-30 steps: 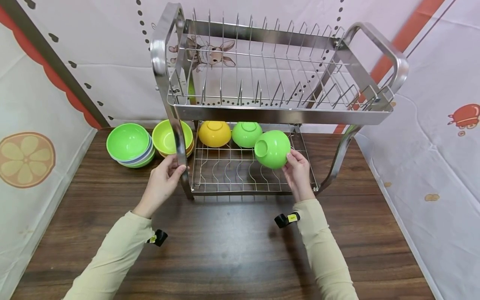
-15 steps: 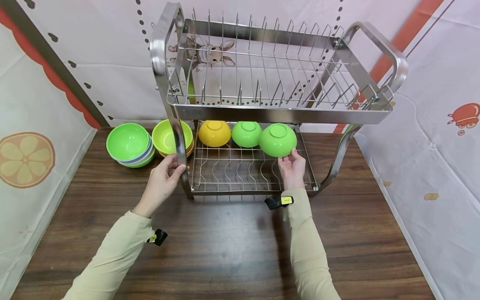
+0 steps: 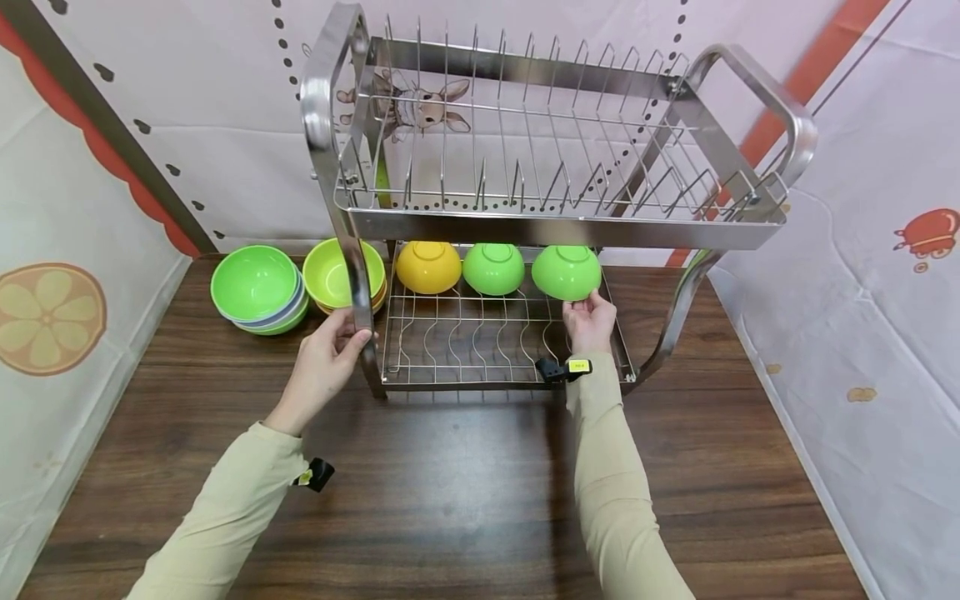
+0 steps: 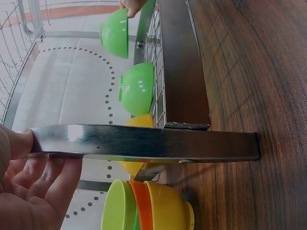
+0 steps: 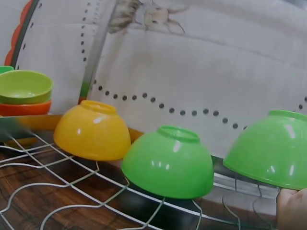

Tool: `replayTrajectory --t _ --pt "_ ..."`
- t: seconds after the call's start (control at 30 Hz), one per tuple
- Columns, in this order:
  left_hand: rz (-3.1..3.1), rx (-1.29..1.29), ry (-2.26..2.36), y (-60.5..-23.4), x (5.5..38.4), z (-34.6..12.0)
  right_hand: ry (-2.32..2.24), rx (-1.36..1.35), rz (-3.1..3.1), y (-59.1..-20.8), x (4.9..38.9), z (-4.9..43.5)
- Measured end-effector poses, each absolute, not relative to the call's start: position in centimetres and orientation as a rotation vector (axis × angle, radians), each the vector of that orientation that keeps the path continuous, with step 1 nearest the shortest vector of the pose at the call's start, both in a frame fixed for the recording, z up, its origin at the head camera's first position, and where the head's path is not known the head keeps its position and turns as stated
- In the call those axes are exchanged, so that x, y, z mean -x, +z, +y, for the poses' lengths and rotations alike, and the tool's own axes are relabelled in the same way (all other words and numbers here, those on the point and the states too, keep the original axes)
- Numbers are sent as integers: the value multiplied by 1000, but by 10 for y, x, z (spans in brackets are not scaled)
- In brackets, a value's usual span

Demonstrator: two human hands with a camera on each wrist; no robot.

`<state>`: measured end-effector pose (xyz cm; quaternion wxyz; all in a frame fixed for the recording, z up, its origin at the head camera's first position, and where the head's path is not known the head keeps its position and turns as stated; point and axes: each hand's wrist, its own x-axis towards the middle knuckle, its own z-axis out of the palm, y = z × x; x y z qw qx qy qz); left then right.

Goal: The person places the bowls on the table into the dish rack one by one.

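My right hand (image 3: 592, 323) pinches the rim of an upside-down green bowl (image 3: 567, 273) at the right end of the rack's lower shelf (image 3: 480, 319). In the left wrist view this held bowl (image 4: 115, 33) hangs a little above the wires. Left of it, another green bowl (image 3: 493, 269) and a yellow bowl (image 3: 429, 268) sit upside down on the shelf, side by side along the back. My left hand (image 3: 324, 362) grips the left front post (image 3: 356, 283) of the metal dish rack, thumb in front and fingers behind.
Two stacks of upright bowls stand on the wooden table left of the rack: one topped by a green bowl (image 3: 255, 283), the other by a lime bowl (image 3: 327, 273). The rack's upper wire tier (image 3: 566, 229) overhangs the lower shelf. Printed cloth walls (image 3: 847, 350) enclose the table.
My right hand has turned the green bowl from tilted sideways to base up and moved it back and right, in line with the other two. My left hand has stayed on the post.
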<state>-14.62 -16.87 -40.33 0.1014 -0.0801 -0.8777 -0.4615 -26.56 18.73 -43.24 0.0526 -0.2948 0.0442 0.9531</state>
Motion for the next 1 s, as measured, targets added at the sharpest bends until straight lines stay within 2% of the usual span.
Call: replayTrajectory --t 0.17,0.23,0.27,0.37,0.6,0.87,1.0 --pt "-2591 238 -1368 -403 146 -169 2888 928 153 -443 280 188" --pt "-2591 242 -1369 -403 146 -169 2891 915 169 -454 289 192" --pt "-2590 245 -1369 -403 146 -169 2928 870 192 -472 299 199" --pt "-2586 255 -1374 -403 146 -168 2933 880 185 -482 308 202" --pt "-2587 254 -1369 -403 146 -168 2915 959 118 -454 291 187" --pt "-2589 256 -1376 -402 146 -168 2922 961 67 -455 294 185" --pt "-2604 250 -1360 -403 146 -169 2895 1011 95 -468 310 190"
